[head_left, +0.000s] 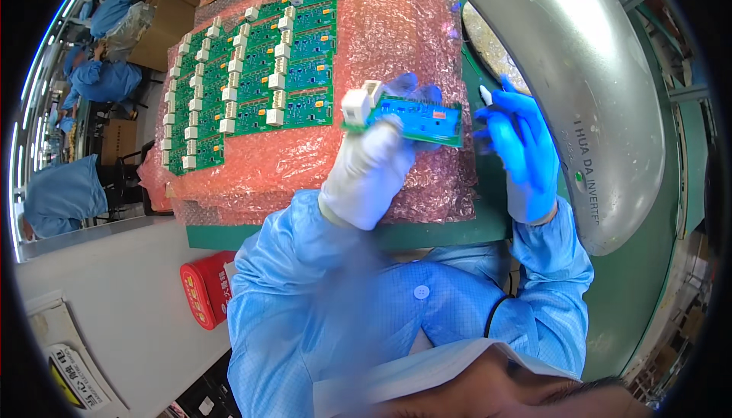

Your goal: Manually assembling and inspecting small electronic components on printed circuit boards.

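Observation:
My left hand (pixel 368 165), in a white glove with blue-looking fingertips, grips a green circuit board (pixel 419 118) by its left end and holds it up, tilted, over the pink bubble wrap. White block connectors (pixel 357 105) stand at that end, partly behind my thumb. To the right of the board, apart from it, is my right hand (pixel 522 151), lit strongly blue, its fingers partly bent. A small white tip (pixel 486 96) shows beside those fingers. The rest of what it belongs to is hidden.
Several rows of similar green boards (pixel 255 67) lie on pink bubble wrap (pixel 381 29) at the left. A large grey lamp hood (pixel 602 90) hangs close on the right. A round brownish pad (pixel 488 44) lies partly under it. A red tin (pixel 206 290) stands lower left; co-workers in blue sit farther left.

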Demonstrator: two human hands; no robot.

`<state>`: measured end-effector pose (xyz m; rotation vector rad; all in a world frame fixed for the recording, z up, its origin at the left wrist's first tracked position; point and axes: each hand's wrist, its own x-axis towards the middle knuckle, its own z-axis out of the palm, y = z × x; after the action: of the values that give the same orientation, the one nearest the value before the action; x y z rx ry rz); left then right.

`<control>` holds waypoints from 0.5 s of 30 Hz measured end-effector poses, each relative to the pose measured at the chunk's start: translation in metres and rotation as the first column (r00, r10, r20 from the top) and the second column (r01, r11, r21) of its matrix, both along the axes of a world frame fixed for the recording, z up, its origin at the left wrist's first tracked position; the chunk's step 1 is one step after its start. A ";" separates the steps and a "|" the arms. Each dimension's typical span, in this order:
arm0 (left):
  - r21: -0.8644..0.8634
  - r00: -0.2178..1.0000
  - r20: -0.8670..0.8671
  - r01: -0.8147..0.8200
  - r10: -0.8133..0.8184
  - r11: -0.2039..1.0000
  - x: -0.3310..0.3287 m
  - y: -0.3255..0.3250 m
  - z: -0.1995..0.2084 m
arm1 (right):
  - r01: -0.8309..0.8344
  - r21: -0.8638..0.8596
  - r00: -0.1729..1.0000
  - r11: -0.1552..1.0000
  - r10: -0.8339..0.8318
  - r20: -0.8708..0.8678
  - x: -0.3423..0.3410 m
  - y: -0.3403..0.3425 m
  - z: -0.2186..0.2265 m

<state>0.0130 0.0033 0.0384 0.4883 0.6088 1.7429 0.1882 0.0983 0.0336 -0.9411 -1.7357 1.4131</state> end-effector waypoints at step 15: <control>-0.036 0.875 0.408 0.302 -0.262 0.953 -0.020 0.001 -0.018 | -0.288 0.625 0.564 0.726 -0.399 0.723 0.029 0.015 -0.022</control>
<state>-0.0068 0.0045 0.0206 0.1314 0.3092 1.4653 0.2170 0.1130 0.0117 -1.2862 -2.5970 0.0300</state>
